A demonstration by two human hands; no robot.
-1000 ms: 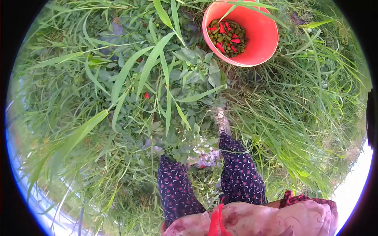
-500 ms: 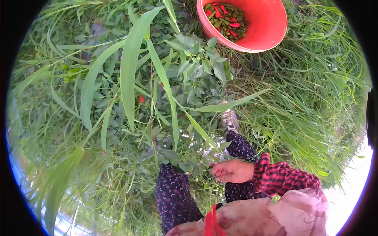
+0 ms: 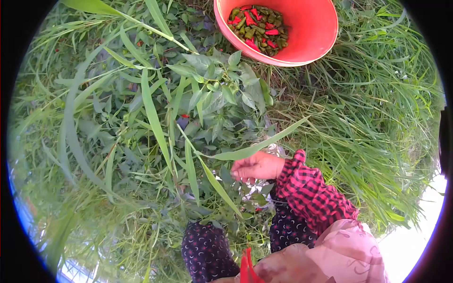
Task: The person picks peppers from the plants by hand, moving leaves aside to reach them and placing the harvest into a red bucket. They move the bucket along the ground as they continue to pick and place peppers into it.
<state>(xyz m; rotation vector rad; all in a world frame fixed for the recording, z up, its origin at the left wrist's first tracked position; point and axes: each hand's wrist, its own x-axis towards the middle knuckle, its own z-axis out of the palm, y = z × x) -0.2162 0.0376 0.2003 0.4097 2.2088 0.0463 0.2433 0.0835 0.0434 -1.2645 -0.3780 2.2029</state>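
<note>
My right hand [image 3: 257, 167], in a red-and-black checked sleeve, reaches in from the right over the pepper plants [image 3: 222, 89]. Its fingers are curled together. Whatever they may hold is hidden. A long grass blade [image 3: 259, 144] crosses just above the hand. Below it, a small red spot [image 3: 258, 209] shows among the leaves by my legs. Another bit of red, perhaps a pepper [image 3: 185, 116], peeks out of the foliage to the upper left. My left hand is out of view.
A red bucket [image 3: 311, 35] at the top holds many green and red peppers [image 3: 259, 28]. Tall grass [image 3: 368, 122] fills the right side. Long blades [image 3: 153, 115] arch over the plants at left. My patterned trouser legs [image 3: 207, 250] stand at the bottom.
My right hand has moved up and slightly left, away from my knees and deeper over the plants. The bucket and plants have shifted a little left in view. Grass blades have swung.
</note>
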